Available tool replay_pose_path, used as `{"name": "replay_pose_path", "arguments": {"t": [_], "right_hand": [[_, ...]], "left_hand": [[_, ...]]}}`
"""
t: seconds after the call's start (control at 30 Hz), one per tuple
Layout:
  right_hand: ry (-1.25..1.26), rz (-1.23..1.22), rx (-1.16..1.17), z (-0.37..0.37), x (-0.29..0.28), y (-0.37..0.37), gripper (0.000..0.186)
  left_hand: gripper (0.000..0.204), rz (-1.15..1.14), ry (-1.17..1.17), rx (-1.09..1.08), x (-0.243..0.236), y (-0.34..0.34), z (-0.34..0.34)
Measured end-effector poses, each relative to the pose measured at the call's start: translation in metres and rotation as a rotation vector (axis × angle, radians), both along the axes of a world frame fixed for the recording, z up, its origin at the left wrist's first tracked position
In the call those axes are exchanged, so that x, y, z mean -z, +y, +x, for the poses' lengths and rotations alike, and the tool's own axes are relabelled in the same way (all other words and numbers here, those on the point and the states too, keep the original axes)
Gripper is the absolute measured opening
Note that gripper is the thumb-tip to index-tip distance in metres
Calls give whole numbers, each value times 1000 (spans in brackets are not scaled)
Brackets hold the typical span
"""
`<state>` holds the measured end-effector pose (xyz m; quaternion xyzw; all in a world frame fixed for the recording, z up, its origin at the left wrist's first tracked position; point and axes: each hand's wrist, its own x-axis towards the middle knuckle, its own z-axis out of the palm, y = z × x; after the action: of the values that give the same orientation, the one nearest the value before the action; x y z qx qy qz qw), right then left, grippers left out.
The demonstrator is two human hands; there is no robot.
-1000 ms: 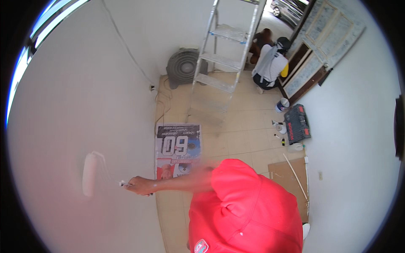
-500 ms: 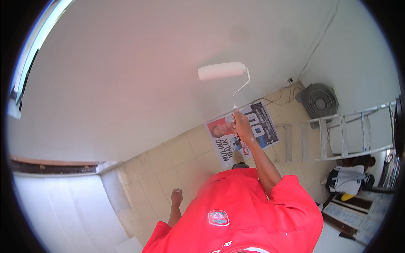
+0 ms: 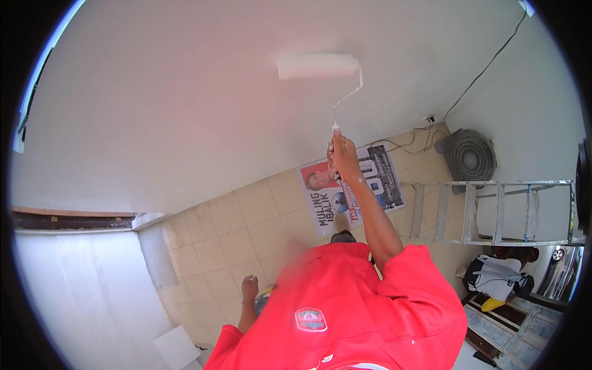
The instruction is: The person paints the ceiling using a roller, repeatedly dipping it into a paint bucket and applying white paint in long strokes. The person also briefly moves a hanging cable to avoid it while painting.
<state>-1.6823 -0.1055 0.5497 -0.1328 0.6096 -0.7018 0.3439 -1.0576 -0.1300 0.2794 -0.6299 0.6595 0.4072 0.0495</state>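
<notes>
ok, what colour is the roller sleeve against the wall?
White, nearly matching the wall. The paint roller, held by the right hand, shows in the head view.

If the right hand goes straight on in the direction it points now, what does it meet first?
Probably the white wall. The right hand holds the paint roller by its handle and points along it toward the wall. The roller seems to be at the wall already, though depth is unclear.

Roller [image 3: 317, 66]: white sleeve, pale wire frame
Wall [image 3: 185, 111]: plain white
Shirt [image 3: 345, 314]: bright red – small round badge
Floor [image 3: 246, 228]: beige square tiles
Poster [image 3: 351, 185]: red, white, dark blue – beside the ladder [image 3: 487, 213], grey metal
Fan [image 3: 470, 154]: grey
</notes>
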Motion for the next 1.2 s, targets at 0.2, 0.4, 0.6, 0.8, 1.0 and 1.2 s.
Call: {"name": "replay_pose_path", "arguments": {"t": [0.2, 0.4, 0.6, 0.8, 1.0, 1.2], "right_hand": [[560, 82, 18, -5, 126, -1, 58], [478, 307, -127, 17, 171, 0, 38], [812, 483, -193, 30, 162, -15, 45], [569, 579, -242, 34, 206, -19, 45], [763, 587, -184, 54, 189, -29, 42], [558, 484, -154, 50, 180, -26, 28]], "left_hand": [[46, -24, 60, -26, -32, -22, -41], [46, -55, 46, -19, -43, -21, -42], [45, -159, 49, -67, -29, 4, 4], [46, 17, 64, -141, -41, 16, -10], [46, -47, 14, -148, -43, 19, 17], [46, -18, 46, -153, -46, 8, -1]]}}
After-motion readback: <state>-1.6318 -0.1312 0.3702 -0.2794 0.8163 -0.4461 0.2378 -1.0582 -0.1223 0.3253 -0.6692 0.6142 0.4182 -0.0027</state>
